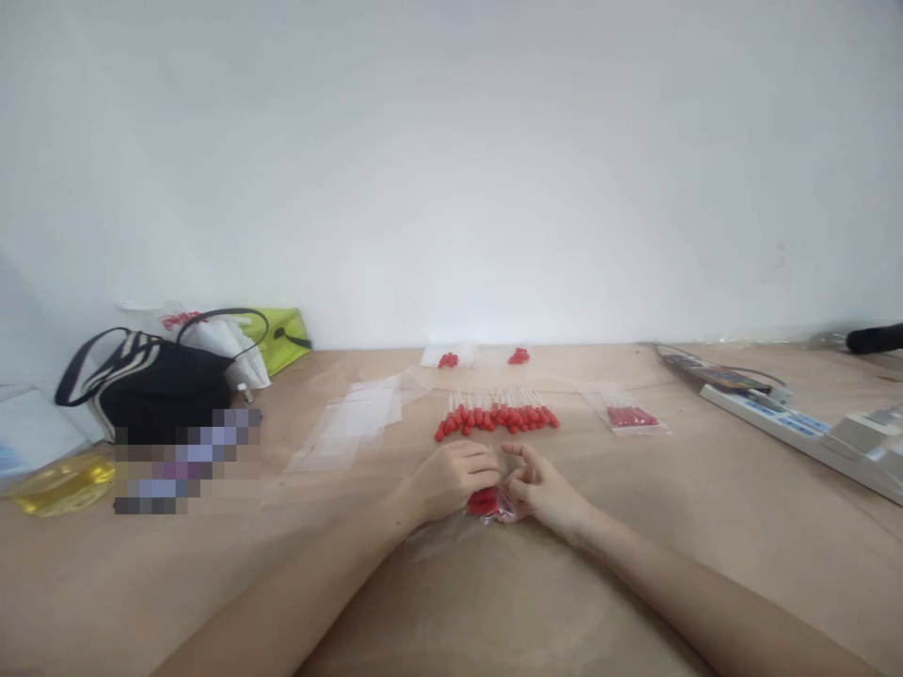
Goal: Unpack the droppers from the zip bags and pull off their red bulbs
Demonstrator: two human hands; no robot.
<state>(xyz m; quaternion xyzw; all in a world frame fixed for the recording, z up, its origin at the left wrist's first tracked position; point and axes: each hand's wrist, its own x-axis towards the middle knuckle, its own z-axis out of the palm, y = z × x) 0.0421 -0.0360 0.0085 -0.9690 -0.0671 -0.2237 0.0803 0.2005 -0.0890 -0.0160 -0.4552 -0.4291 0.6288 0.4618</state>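
Note:
Both my hands rest on the brown table, close together. My left hand (455,478) is curled and my right hand (540,487) pinches beside it. Between them they grip a small clear plastic bag with red-tipped pieces inside (486,505). Just beyond my fingers lies a row of red-tipped white sticks (498,415). A filled clear bag of red sticks (631,417) lies to the right of the row. Empty clear bags (353,423) are spread to the left.
A black striped bag (151,381), a white plastic bag and a green pouch (278,338) stand at the back left. A yellow bottle (60,484) lies at the left edge. A white power strip (797,428) runs along the right. Two small bags with red bits (480,356) lie by the wall.

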